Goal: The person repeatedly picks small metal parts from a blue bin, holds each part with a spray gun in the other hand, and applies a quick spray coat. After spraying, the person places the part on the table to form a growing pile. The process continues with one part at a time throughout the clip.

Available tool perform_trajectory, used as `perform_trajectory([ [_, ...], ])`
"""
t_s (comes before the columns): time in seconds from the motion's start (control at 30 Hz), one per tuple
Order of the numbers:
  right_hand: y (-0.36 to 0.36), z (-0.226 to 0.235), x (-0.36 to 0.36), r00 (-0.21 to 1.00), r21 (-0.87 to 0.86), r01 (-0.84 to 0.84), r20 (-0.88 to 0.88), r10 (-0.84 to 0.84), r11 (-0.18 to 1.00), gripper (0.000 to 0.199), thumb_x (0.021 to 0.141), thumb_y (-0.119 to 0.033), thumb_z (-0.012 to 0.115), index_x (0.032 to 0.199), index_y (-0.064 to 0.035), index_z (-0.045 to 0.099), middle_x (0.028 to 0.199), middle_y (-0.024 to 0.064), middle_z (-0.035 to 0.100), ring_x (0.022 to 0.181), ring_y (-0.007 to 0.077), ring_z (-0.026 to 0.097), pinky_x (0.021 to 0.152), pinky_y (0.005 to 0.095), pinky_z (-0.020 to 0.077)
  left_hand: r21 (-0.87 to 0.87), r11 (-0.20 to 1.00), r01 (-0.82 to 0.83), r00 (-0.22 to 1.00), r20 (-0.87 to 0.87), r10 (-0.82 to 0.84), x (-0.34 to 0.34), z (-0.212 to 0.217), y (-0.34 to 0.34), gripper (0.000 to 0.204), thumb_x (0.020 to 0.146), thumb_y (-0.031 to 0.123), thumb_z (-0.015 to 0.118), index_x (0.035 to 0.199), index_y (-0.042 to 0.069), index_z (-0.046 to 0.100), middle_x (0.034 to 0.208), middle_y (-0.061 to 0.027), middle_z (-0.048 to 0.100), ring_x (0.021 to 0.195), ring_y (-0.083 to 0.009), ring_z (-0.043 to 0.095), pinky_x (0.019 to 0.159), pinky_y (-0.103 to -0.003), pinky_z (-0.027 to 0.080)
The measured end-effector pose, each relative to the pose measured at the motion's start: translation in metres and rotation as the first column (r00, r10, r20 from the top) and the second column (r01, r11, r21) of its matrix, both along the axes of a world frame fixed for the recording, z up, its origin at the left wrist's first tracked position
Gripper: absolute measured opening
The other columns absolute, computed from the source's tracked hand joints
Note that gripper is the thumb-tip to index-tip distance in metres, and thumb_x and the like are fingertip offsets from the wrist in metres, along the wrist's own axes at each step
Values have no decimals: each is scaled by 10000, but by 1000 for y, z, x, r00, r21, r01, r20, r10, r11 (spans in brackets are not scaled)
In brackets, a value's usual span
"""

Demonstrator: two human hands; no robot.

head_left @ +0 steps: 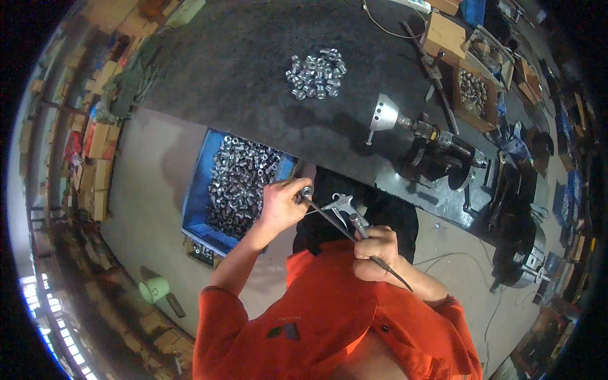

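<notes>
My left hand (283, 204) is closed around a small shiny metal fitting (306, 191), pinched near the fingertips, above the right edge of the blue bin. A long thin dark rod (332, 221) runs from this fitting down to the right. My right hand (376, 252) is wrapped round the rod, and its tapered end sticks out below the fist. Beside that fist stands a grey cylindrical piece (358, 223); whether it is held too, I cannot tell. A silver air blow gun (342, 204) shows between my hands, partly behind the rod.
A blue bin (197, 190) full of metal fittings stands at left. On the dark workbench (221, 69) lies a pile of fittings (316, 75). A cone-headed spindle device (437, 136) is mounted at right, near a wooden box of small parts (474, 92). Shelves line the left side.
</notes>
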State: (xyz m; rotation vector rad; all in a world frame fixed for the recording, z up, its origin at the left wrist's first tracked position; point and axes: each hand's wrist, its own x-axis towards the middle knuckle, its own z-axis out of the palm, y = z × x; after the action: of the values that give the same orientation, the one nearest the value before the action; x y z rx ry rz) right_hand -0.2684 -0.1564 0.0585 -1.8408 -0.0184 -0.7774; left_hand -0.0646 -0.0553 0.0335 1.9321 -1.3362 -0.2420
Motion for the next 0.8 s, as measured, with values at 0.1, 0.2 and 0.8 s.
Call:
perform_trajectory([
  [0.1,1,4,-1,1000,-4,-1,-31,1,1000,217,444,-16,540,470,-80,334,495,50,286,396,212,324,385,313,215,-29,999,32,993,116,-29,3,-4,1,229,597,16,653,822,51,629,633,-84,584,471,-190,515,462,-299,410],
  [0.2,-1,11,-6,996,-21,-19,-85,17,1000,259,565,-60,610,511,-71,357,518,69,313,431,240,366,402,372,251,-22,1000,13,997,77,-11,2,1,1,246,570,16,646,812,57,624,626,-88,579,484,-220,532,467,-318,416],
  [0.8,-5,-13,10,988,-311,82,-101,-119,947,172,541,-111,613,541,-91,442,558,84,441,471,257,491,419,385,398,187,982,-31,993,117,9,12,-10,-25,171,646,150,656,808,101,635,576,-128,550,513,-267,570,495,-355,442],
])
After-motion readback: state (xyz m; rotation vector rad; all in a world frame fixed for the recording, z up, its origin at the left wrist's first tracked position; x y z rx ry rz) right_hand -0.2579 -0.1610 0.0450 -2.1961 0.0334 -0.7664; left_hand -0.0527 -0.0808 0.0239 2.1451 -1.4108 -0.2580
